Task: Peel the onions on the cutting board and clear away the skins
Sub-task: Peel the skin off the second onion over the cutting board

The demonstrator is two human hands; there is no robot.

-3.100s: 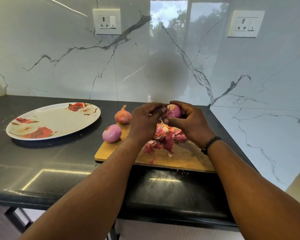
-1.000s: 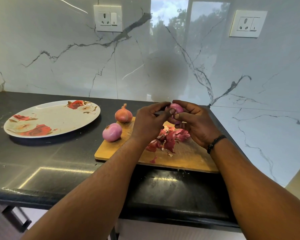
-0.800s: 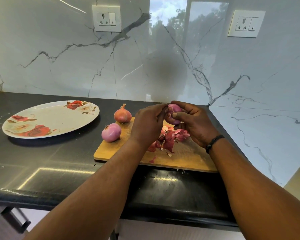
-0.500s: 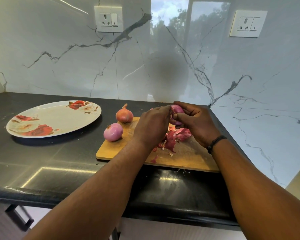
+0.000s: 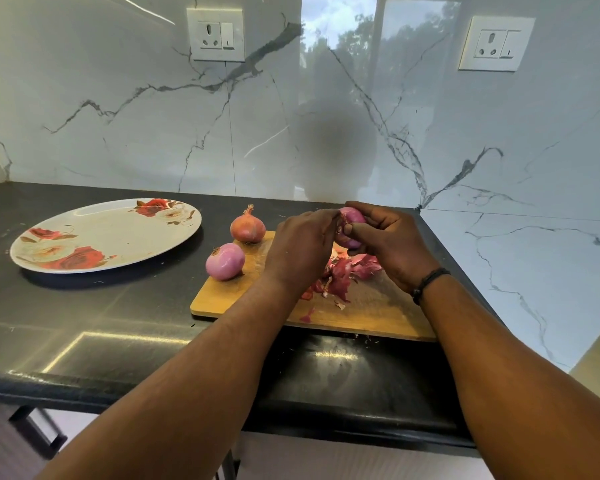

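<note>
Above the cutting board [image 5: 371, 315], the right hand [image 5: 390, 245] grips an onion [image 5: 351, 231] while the left hand [image 5: 300, 249] pinches its skin, so peelings [image 5: 342, 277] drop below.

On the surface [image 5: 84, 323] the plate [image 5: 106, 233] lay left of the cutting board [image 5: 243, 303], which carried a peeled onion [image 5: 225, 261] at its left edge, an unpeeled onion [image 5: 247, 228] at its far-left corner behind it, and the skins [image 5: 343, 277] to their right.
</note>
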